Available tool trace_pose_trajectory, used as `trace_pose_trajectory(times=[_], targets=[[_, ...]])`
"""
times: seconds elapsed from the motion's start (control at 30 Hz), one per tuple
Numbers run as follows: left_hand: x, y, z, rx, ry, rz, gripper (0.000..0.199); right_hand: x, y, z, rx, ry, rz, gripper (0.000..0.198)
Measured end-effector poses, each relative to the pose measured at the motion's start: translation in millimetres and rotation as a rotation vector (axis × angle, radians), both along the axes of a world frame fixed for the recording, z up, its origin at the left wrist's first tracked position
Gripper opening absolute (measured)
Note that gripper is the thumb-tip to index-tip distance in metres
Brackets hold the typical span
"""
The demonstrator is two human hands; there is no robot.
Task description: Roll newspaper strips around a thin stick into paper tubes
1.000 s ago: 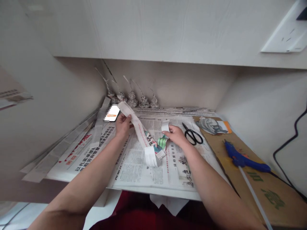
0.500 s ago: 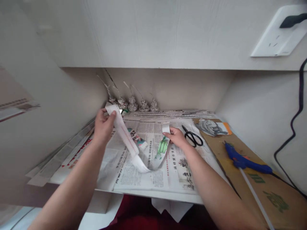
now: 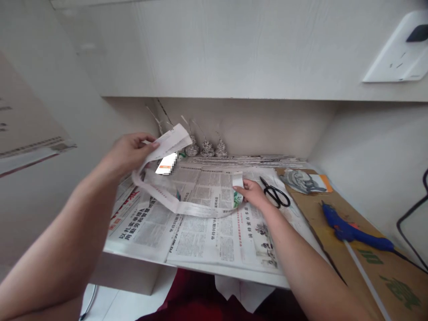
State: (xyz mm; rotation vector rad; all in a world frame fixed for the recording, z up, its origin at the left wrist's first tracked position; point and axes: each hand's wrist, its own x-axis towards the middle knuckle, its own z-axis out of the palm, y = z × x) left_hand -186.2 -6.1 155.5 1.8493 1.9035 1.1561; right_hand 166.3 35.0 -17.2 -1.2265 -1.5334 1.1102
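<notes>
Left hand (image 3: pixel 135 149) and right hand (image 3: pixel 252 192) pinch one strip (image 3: pixel 200 211). Toward the front edge of the table (image 3: pixel 234 274), newspaper (image 3: pixel 200 243) lies flat.

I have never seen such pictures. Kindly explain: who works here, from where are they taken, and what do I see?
There is no machine: a person works bare-handed, and one camera, worn on that person's head, takes all the pictures. The left hand and right hand hold a long paper strip, which curves between them. Newspaper sheets lie on the tabletop. Black scissors lie near the right hand; farther right, a blue tool, probably a glue gun, rests on cardboard. Coiled paper figures stand behind.
</notes>
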Motion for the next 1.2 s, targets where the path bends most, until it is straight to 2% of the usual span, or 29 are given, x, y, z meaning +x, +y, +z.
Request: trace_pose_trajectory(times=[0.07, 0.1, 0.2, 0.3, 0.43, 0.53, 0.6, 0.7, 0.77, 0.9, 1.0, 1.1, 1.2], targets=[[6, 26, -21.9, 0.122, -0.089, -0.003, 0.043, 0, 0, 0, 0.004, -0.01, 0.008, 0.031], [9, 39, -33.3, 0.13, -0.146, -0.015, 0.042, 1, 0, -1, 0.003, -0.016, 0.01, 0.031], [20, 70, -63.6, -0.035, -0.357, -0.144, 0.039, 1, 0, 0, -0.007, -0.033, 0.011, 0.031], [26, 88, -84.0, -0.061, -0.434, -0.135, 0.039, 1, 0, 1, -0.013, -0.037, 0.015, 0.03], [29, 86, -91.8, -0.072, -0.519, -0.143, 0.041, 1, -1, 2, -0.006, -0.019, 0.003, 0.028], [31, 72, -87.6, -0.148, -0.637, -0.252, 0.046, 0, -1, 2, -0.007, 0.01, 0.006, 0.027], [34, 60, -85.3, -0.231, -0.645, -0.335, 0.049, 0, -1, 2, -0.005, 0.022, 0.005, 0.028], [41, 43, -89.2, -0.381, -0.561, -0.431, 0.046, -1, -1, 2, -0.005, 0.028, 0.009, 0.029], [46, 36, -97.2, -0.391, -0.483, -0.417, 0.042, -1, -1, 2, -0.003, 0.022, 0.013, 0.029], [55, 35, -117.1, -0.11, -0.236, -0.273, 0.039, -1, -1, 0, 0.001, 0.013, 0.01, 0.031], [59, 42, -129.0, 0.067, 0.043, -0.254, 0.053, 0, 0, -1, 0.003, 0.007, 0.009, 0.031], [61, 53, -137.5, 0.115, 0.301, -0.223, 0.066, 0, 1, -2, 0.005, -0.002, 0.007, 0.031], [62, 62, -142.7, 0.079, 0.41, -0.175, 0.058, 0, 2, -3, 0.011, -0.014, 0.009, 0.03]])
